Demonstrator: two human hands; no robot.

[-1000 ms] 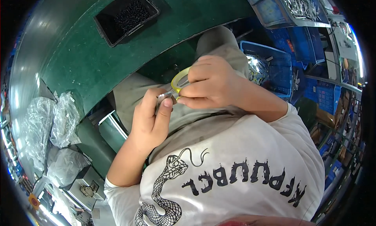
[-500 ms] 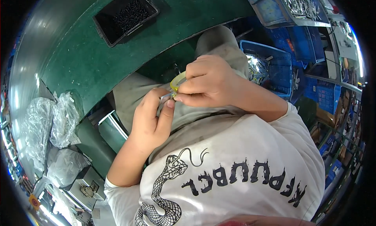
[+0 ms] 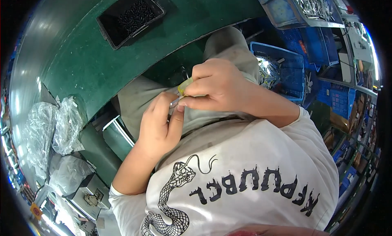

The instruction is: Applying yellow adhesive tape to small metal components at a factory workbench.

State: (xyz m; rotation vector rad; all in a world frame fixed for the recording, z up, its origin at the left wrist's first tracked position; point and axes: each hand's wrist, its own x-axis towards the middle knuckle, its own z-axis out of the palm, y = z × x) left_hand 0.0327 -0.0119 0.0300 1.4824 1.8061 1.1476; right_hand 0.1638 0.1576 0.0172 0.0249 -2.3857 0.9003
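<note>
Above my lap, both hands meet fingertip to fingertip. A small, narrow silver metal piece (image 3: 174,102) is pinched between the thumb and forefinger of my left hand (image 3: 159,119). My right hand (image 3: 218,84) is closed around a translucent yellow band (image 3: 185,85), curved like part of a tape roll; its fingers cover most of it. The right thumb and forefinger press together at the end of the metal piece. Whether the band touches the metal there is hidden by the fingers.
On the green table (image 3: 94,72) stands a black bin (image 3: 107,35) of small dark parts. A blue crate (image 3: 294,78) with metal pieces sits right of my knee, below a grey-blue tray (image 3: 281,9) of silver rods. Clear plastic bags (image 3: 67,125) hang at the left.
The yellow band has turned, showing less of its loop. The metal piece now looks thinner, seen more edge-on. My right fingers have shifted slightly; my left hand has rolled a little.
</note>
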